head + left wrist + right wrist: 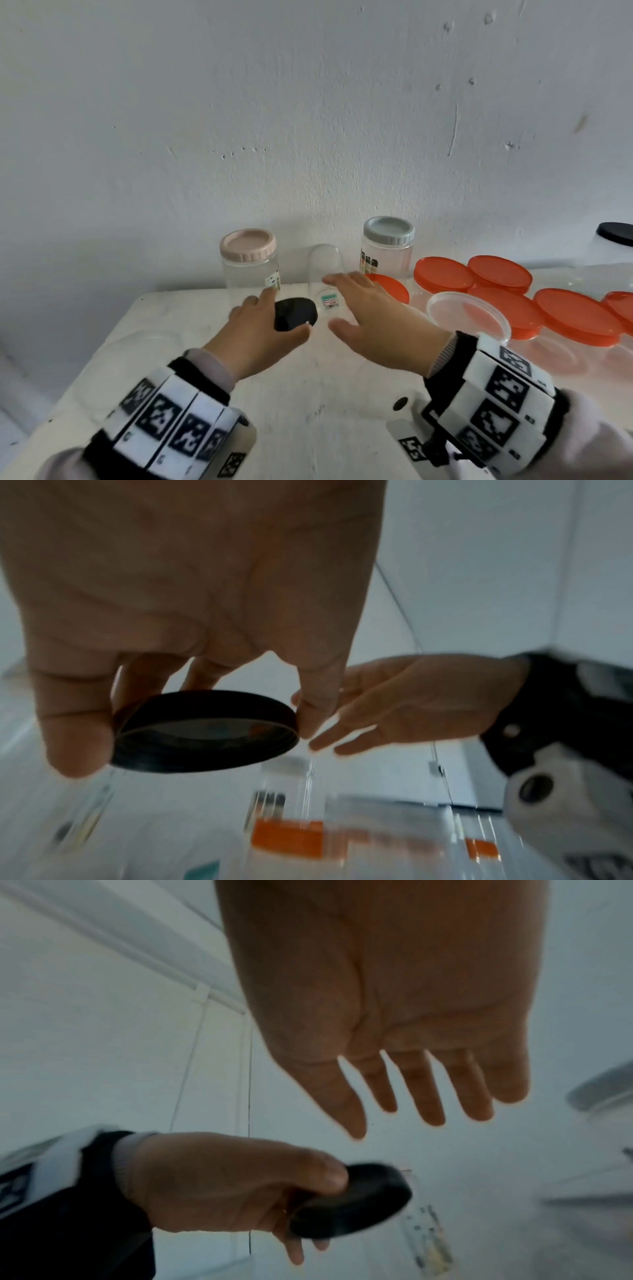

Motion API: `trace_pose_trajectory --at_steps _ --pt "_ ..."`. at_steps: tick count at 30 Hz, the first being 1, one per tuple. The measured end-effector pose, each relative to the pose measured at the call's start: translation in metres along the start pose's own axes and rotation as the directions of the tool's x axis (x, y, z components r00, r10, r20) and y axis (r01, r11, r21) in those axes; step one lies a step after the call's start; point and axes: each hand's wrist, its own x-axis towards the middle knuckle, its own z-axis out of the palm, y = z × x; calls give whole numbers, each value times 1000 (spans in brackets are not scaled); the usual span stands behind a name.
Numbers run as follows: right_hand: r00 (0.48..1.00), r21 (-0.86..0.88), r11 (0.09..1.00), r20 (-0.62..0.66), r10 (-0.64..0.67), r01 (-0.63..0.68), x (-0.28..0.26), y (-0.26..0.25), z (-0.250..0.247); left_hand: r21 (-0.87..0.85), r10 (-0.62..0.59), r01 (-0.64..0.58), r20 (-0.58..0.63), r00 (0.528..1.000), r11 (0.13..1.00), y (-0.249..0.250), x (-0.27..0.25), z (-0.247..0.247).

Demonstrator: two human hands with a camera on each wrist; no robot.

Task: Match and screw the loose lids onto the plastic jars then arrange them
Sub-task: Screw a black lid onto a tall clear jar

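The left hand (260,337) pinches a black lid (295,314) by its rim between thumb and fingers; in the left wrist view the lid (205,731) is tilted, its hollow underside facing the camera. Just right of the lid stands a lidless clear jar (325,274), upright, long axis vertical, a small teal label on its front. The right hand (373,318) is spread flat with straight fingers, holding nothing, hovering on the far side of the jar from the lid; whether it touches the jar cannot be told.

Behind the lid, against the wall (308,120), stand two capped jars: one with a pink lid (248,245), one with a grey lid (388,230). Beyond the right hand lie orange lids (443,274), at least six, overlapping, some cut off by the frame edge, and one clear lid (467,317). A dark rounded thing (616,233) at the far edge is cropped and unclear. All rest on a white table (325,404). Both wrist views are blurred, so jar labels there cannot be read.
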Motion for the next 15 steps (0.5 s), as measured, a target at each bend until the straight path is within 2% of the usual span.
trace_pose_trajectory --at_steps 4,8,12,15 --pt "974 306 947 -163 156 -100 32 -22 16 -86 93 -108 -163 982 990 -11 -29 -35" --pt "932 455 859 -148 332 -234 71 -31 36 -150 97 -131 -213 972 980 -30 -46 -57" --pt "856 326 830 -104 507 -452 106 -22 57 -195 85 -130 -226 970 972 -47 -56 -67" --pt "813 161 813 -88 576 -559 123 -8 72 -241 72 -132 -241 968 962 -62 -62 -71"
